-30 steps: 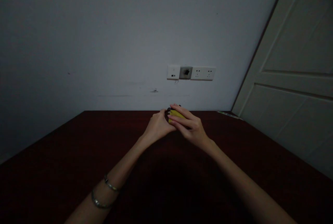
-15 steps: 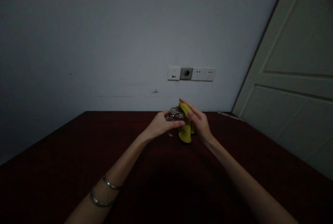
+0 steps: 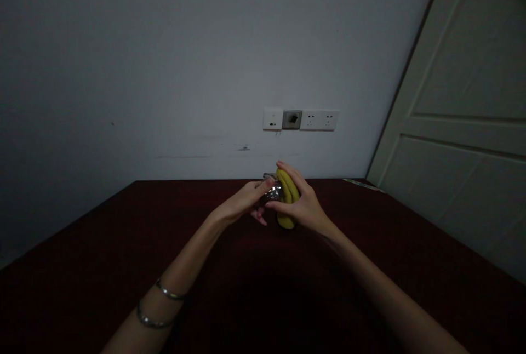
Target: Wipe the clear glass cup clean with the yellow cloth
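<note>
A small shiny clear vessel, glass-like (image 3: 273,193), is held between my two hands above the table. My left hand (image 3: 245,200) grips it from the left, thumb on top and fingers curled beneath. My right hand (image 3: 307,205) closes round a folded yellow cloth (image 3: 287,189) with a dark edge and presses it against the vessel's right side. The right thumb crosses the front of the vessel, and its fingers reach over the cloth's top. The vessel's full shape is hidden by the fingers and the cloth.
A dark red table (image 3: 164,244) spreads below and meets a pale wall (image 3: 184,69). Socket plates (image 3: 319,120) sit on that wall. A panelled door (image 3: 464,96) stands at right, and a thin flat strip (image 3: 364,184) lies at the table's back right.
The vessel has turned in my left hand, whose thumb now lies higher across it. My right hand has shifted slightly left and down, its thumb now crossing the vessel's front.
</note>
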Demonstrator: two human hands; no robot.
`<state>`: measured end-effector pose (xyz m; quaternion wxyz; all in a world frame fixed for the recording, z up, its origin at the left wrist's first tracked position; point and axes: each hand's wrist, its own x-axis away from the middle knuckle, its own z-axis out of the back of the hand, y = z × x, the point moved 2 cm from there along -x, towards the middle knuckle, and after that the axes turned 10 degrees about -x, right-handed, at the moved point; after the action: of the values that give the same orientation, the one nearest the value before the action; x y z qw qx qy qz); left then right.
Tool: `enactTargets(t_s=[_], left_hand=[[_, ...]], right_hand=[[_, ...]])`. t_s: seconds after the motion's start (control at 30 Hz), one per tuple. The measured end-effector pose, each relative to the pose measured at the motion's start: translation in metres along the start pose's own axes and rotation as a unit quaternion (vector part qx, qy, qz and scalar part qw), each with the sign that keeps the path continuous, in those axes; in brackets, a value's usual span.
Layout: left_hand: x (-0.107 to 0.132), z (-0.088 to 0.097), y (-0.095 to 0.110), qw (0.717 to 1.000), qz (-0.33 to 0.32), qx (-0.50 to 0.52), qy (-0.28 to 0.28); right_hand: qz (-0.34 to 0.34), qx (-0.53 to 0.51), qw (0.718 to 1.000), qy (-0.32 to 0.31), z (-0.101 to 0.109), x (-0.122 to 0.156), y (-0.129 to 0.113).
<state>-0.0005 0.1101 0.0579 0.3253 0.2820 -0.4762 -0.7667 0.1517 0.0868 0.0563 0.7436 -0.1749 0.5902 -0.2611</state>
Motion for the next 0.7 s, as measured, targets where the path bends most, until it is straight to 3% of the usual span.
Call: enactTargets(t_s=[0.07, 0.23, 0.4, 0.5, 0.7], left_hand=[[0.000, 0.004, -0.001, 0.999, -0.019, -0.049, 0.010], [-0.004, 0.011, 0.004, 0.974, -0.064, -0.190, 0.106], [-0.007, 0.005, 0.013, 0.962, -0.135, -0.203, 0.127], [-0.005, 0.000, 0.012, 0.964, -0.140, -0.185, 0.128], [0.001, 0.001, 0.008, 0.941, -0.155, -0.232, 0.192]], right_hand=[[-0.054, -0.054, 0.996, 0.047, 0.003, -0.002, 0.008], [-0.159, -0.152, 0.968, 0.118, 0.007, -0.007, 0.014], [-0.142, -0.153, 0.973, 0.098, 0.000, -0.008, 0.003], [-0.136, -0.133, 0.979, 0.077, -0.004, -0.008, 0.000], [-0.121, -0.102, 0.986, 0.041, -0.009, -0.007, -0.009]])
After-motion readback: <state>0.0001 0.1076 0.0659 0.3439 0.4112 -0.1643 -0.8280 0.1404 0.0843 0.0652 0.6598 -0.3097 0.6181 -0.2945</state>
